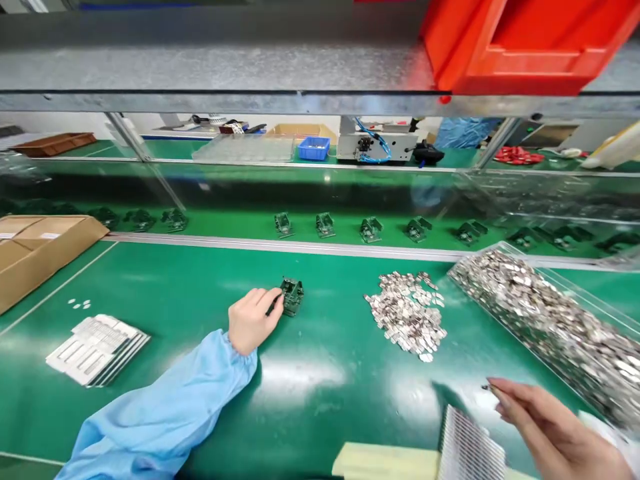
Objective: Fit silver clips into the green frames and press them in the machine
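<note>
Circuit board (294,297) lies on the counter (200,280), toward its far edge; my left hand (255,320) grips its left side. My right hand (555,423), by the near right corner, pinches a small part (485,387), identity unclear. Sound practice: steady the board by its edges, pressing lightly.

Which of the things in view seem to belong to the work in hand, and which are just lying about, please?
Seems in use:
circuit board, with the left hand on it
small dark part, pinched in the right hand
perhaps the pile of metal pieces

Seems just lying about:
red bin on the shelf
blue basket
cardboard box
</note>
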Tool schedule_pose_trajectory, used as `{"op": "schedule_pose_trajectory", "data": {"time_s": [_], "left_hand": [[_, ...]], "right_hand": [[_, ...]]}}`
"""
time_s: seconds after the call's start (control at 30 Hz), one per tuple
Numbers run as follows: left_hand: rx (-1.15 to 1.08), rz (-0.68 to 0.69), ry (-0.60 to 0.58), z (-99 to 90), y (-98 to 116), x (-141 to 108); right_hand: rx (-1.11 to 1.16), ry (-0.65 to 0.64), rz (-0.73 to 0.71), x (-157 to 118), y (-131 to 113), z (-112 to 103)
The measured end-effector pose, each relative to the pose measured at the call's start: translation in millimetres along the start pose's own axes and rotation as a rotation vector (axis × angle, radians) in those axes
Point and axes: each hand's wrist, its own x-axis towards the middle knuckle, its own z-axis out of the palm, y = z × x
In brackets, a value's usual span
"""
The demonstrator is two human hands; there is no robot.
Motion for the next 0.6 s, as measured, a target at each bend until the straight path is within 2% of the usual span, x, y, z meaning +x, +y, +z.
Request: {"op": "schedule_pose_trajectory", "data": {"time_s": [0.07, 0.13, 0.2, 0.3, 0.37, 0.43, 0.5, 0.53, 0.6], "left_hand": [[-0.071, 0.041, -0.040, -1.5, 17, -11], [-0.182, 0.111, -0.106, -1.8, 26, -14], [-0.265, 0.178, -0.265, 0.7, 28, -9], [-0.307, 0.146, -0.512, 8.8, 32, 1], [-0.360, 0.134, -0.543, 14.6, 44, 2], [-0.476, 0.169, -0.488, 19.2, 69, -6], [-0.661, 0.193, -0.439, 22.2, 103, -21], [-0.766, 0.188, -0.446, 22.9, 122, -30], [-0.969, 0.152, -0.533, 22.7, 158, -50]], "right_hand": [[0.112, -0.089, 0.012, -12, -24, -10], [0.179, -0.125, 0.019, -23, -38, -19], [0.217, -0.158, 0.015, -34, -46, -24], [0.299, -0.209, -0.004, -51, -53, -20], [0.367, -0.198, -0.036, -61, -59, -12], [0.435, -0.181, -0.048, -70, -66, -3], [0.491, -0.184, -0.020, -77, -73, 5], [0.514, -0.188, 0.003, -79, -75, 8], [0.552, -0.175, 0.044, -83, -79, 11]]}}
